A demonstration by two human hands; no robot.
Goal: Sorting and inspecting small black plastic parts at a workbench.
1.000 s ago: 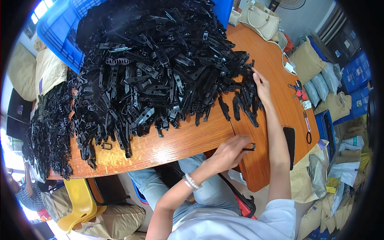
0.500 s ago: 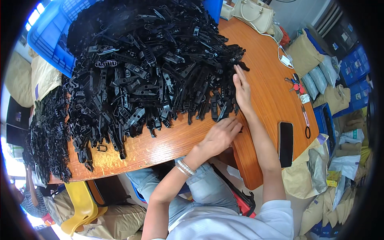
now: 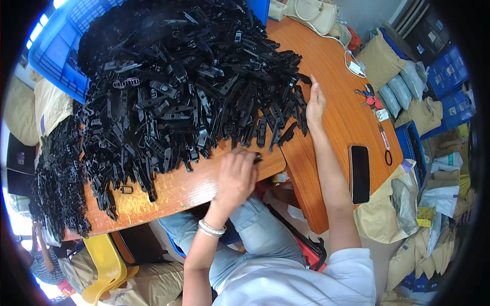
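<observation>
Hands at the heap of black plastic parts

Plastic parts (image 3: 178,97), black and tangled, heap over the left and far counter (image 3: 337,117), spilling from a blue crate (image 3: 56,56). At the heap's near edge the left hand (image 3: 236,176) curls closed, seemingly pinching one small black piece (image 3: 258,157). Further right, the right hand (image 3: 315,102) lies open against the heap's right edge. A dark phone (image 3: 360,173) lies near the right rim.

The left hand (image 3: 236,176) has slid from the table edge up to the black plastic parts (image 3: 194,86) — now touching.
</observation>
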